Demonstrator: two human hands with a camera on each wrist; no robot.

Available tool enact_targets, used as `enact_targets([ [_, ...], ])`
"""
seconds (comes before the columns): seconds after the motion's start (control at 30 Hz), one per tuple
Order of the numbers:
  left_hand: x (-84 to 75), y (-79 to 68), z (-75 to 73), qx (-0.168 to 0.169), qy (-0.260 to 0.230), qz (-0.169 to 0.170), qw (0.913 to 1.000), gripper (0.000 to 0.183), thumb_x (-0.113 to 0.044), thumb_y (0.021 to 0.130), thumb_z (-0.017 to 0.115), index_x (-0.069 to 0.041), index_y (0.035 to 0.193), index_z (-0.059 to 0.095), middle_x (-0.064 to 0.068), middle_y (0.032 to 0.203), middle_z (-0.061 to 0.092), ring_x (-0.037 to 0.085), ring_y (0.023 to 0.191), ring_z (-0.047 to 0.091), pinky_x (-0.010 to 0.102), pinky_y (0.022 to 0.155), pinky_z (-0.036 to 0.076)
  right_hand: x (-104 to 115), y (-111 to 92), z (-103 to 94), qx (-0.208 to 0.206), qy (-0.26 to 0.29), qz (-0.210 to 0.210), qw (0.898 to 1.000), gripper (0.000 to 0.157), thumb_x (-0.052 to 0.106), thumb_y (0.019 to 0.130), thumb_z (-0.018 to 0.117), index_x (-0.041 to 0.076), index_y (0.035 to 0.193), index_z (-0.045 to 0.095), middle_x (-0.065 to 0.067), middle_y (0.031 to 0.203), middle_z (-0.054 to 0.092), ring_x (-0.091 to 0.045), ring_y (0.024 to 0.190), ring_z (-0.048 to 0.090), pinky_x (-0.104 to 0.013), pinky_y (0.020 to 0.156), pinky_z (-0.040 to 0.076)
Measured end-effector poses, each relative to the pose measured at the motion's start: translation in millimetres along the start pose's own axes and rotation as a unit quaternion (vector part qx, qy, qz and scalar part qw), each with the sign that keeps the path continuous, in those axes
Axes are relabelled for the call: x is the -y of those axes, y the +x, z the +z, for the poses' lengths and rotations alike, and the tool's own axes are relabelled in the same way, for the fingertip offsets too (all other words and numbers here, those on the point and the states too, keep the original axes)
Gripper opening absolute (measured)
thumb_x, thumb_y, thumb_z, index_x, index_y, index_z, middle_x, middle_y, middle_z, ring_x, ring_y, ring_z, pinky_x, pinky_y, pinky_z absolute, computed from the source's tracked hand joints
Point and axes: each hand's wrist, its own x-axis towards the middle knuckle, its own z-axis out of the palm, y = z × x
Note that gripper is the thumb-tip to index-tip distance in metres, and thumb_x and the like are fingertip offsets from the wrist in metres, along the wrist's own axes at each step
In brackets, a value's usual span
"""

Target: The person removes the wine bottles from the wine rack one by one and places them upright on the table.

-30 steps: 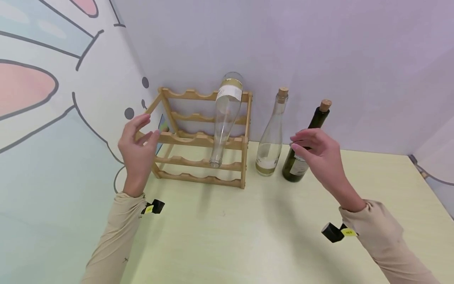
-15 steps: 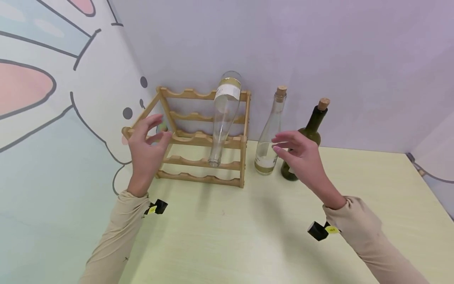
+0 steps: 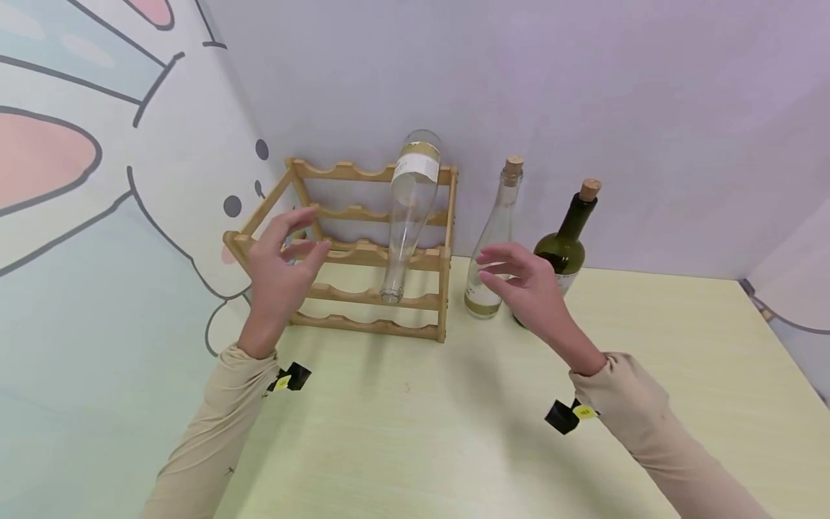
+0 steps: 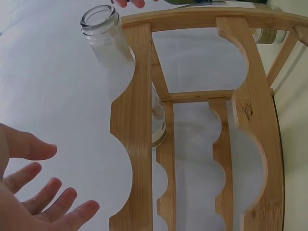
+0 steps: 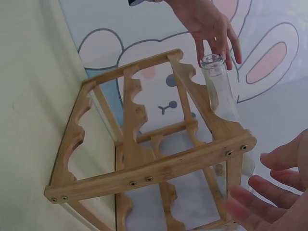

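Observation:
A clear glass bottle (image 3: 408,209) lies on the top tier of the wooden wine rack (image 3: 369,328), its uncorked mouth toward me. My left hand (image 3: 279,277) hovers at the rack's left front corner, fingers bent loosely, holding nothing. In the left wrist view its fingers (image 4: 60,204) are apart from the rack. My right hand (image 3: 528,288) hangs in front of the corked clear bottle (image 3: 499,223) and the corked dark green bottle (image 3: 563,245). Nothing is between its fingers, and it partly hides the green bottle's lower body.
The rack stands near the back wall on a pale yellow table (image 3: 415,432). A wall (image 3: 175,187) with a cartoon drawing rises on the left. Both corked bottles stand upright to the right of the rack.
My right hand has moved left, from in front of the green bottle toward the corked clear one. My left hand has moved right along the rack's front. The bottles and rack have stayed put.

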Motion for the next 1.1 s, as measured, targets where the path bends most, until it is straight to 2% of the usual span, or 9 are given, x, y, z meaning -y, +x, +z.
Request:
enact_targets([
  [0.07,-9.0,-0.2,1.6,0.01,0.013,0.003,0.9999,0.038,0.012,0.078,0.066,0.01,0.116,0.058,0.019,0.117,0.06,0.01,0.106,0.055,0.032,0.082,0.055,0.7,1.2,3.1,0.003,0.001,0.002,1.0,0.028,0.01,0.089,0.065,0.005,0.117,0.061,-0.01,0.109,0.066,-0.02,0.1,0.064,-0.022,0.075,0.055],
  [0.2,-16.1,-0.5,3.6,0.037,0.031,0.004,0.9988,0.039,0.011,0.079,0.066,0.008,0.117,0.058,0.02,0.116,0.059,0.009,0.105,0.055,0.031,0.083,0.055,1.5,4.1,9.6,0.009,-0.003,0.006,1.0,0.03,0.01,0.089,0.066,0.006,0.118,0.062,-0.01,0.11,0.066,-0.021,0.1,0.064,-0.023,0.075,0.055],
  [0.3,-17.7,-0.9,5.5,0.056,0.027,0.007,0.998,0.041,0.012,0.079,0.066,0.008,0.118,0.058,0.02,0.115,0.059,0.018,0.107,0.055,0.03,0.084,0.054,0.2,6.2,13.7,0.015,-0.005,0.016,1.0,0.032,0.01,0.088,0.067,0.007,0.12,0.061,-0.009,0.111,0.065,-0.021,0.1,0.064,-0.025,0.077,0.055],
  [0.43,-19.9,-0.8,9.5,0.073,0.015,0.02,0.9971,0.041,0.014,0.078,0.066,0.01,0.118,0.057,0.023,0.115,0.058,0.031,0.109,0.055,0.037,0.086,0.054,-2.2,8.4,18.9,0.024,0.001,0.029,0.999,0.035,0.011,0.088,0.067,0.009,0.122,0.059,-0.007,0.113,0.064,-0.022,0.101,0.063,-0.03,0.08,0.055],
  [0.57,-21.0,-0.9,13.6,0.087,0.01,0.038,0.9954,0.041,0.015,0.078,0.066,0.011,0.118,0.056,0.024,0.117,0.058,0.031,0.109,0.055,0.042,0.086,0.053,-5.0,10.8,25.0,0.027,0.015,0.023,0.999,0.036,0.009,0.088,0.066,0.007,0.123,0.058,-0.01,0.114,0.064,-0.026,0.104,0.062,-0.031,0.081,0.055],
  [0.73,-20.8,-1.0,18.2,0.11,0.01,0.058,0.9921,0.04,0.015,0.078,0.067,0.01,0.117,0.058,0.022,0.117,0.059,0.028,0.106,0.058,0.034,0.086,0.053,-10.1,14.2,34.3,0.028,0.03,0.021,0.999,0.038,0.0,0.088,0.064,0.0,0.125,0.055,-0.017,0.115,0.062,-0.034,0.106,0.06,-0.034,0.08,0.055],
  [0.8,-17.4,-0.9,20.6,0.121,0.003,0.065,0.9905,0.04,0.015,0.078,0.067,0.009,0.116,0.059,0.021,0.117,0.059,0.028,0.106,0.058,0.033,0.086,0.053,-12.1,15.1,37.6,0.027,0.036,0.02,0.999,0.04,-0.001,0.087,0.065,0.0,0.125,0.055,-0.019,0.114,0.062,-0.035,0.105,0.061,-0.036,0.08,0.056],
  [0.93,1.0,0.1,26.4,0.149,-0.006,0.08,0.9856,0.042,0.015,0.078,0.067,0.003,0.118,0.06,0.015,0.121,0.059,0.027,0.112,0.056,0.041,0.089,0.052,-14.7,16.0,42.9,0.022,0.039,0.017,0.999,0.041,0.003,0.086,0.068,0.004,0.125,0.055,-0.015,0.113,0.063,-0.03,0.101,0.063,-0.033,0.079,0.056],
  [1.1,20.1,2.3,32.2,0.195,0.036,0.11,0.9741,0.048,0.011,0.078,0.068,-0.008,0.122,0.061,0.005,0.127,0.057,0.02,0.12,0.05,0.042,0.094,0.048,-17.8,16.9,49.9,0.015,0.046,0.006,0.999,0.044,0.005,0.086,0.068,0.005,0.126,0.05,-0.015,0.111,0.064,-0.026,0.099,0.063,-0.035,0.083,0.055],
])
